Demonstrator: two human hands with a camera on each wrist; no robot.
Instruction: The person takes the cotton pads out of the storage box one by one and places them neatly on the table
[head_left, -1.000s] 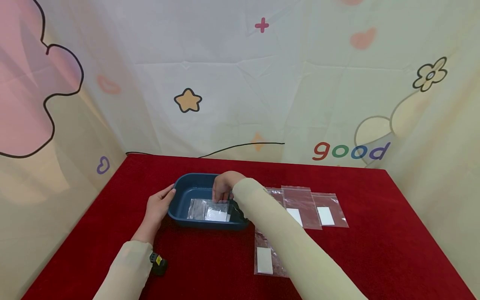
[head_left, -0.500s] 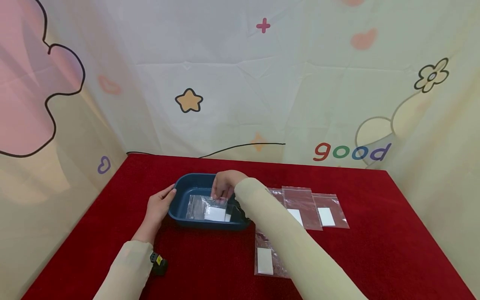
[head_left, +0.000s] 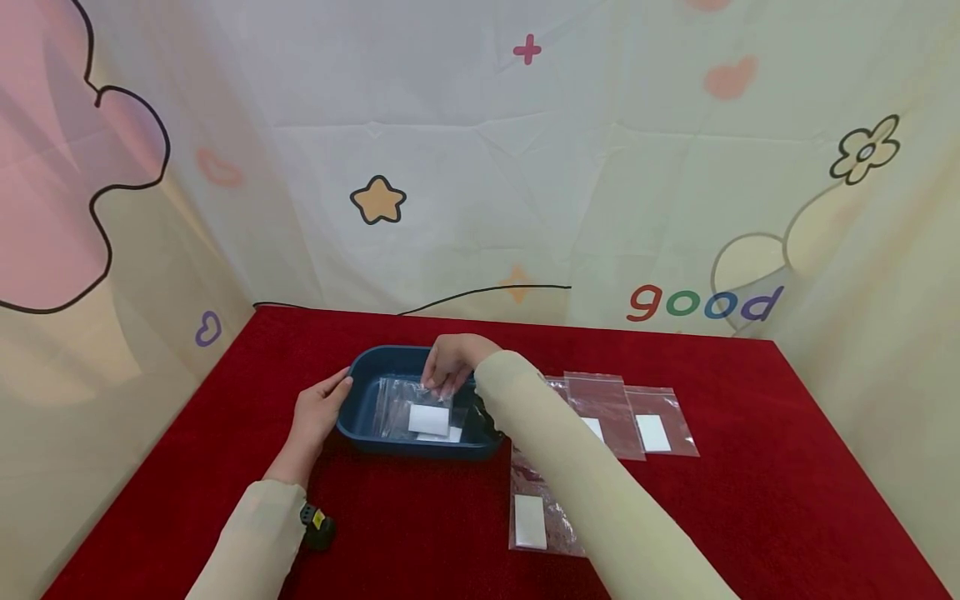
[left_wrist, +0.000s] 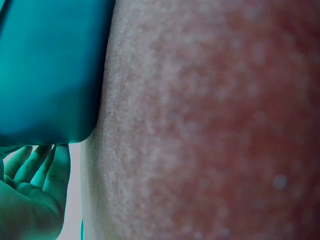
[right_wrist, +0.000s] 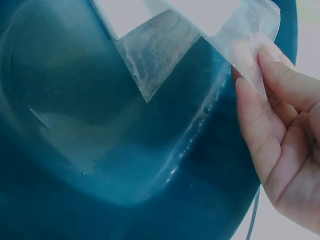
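In the head view my right hand is over the right part of a blue plastic basin, its thumb and fingertips pinching the edge of a clear zip bag with a white card or label. The bag's lower part hangs tilted inside the basin. Beneath it lies at least one more clear bag with a white piece. At the basin's left end my left hand holds the rim; in the left wrist view the fingers of this hand reach up against the basin's outer wall.
Several clear zip bags with white pieces lie on the red tablecloth right of the basin: one at far right, one beside it, one nearer the front. The right sleeve partly covers them. A patterned curtain hangs behind.
My right hand has risen slightly with the pinched bag, whose white piece has lifted off the basin floor and shows another below. The left hand has stayed at the rim.
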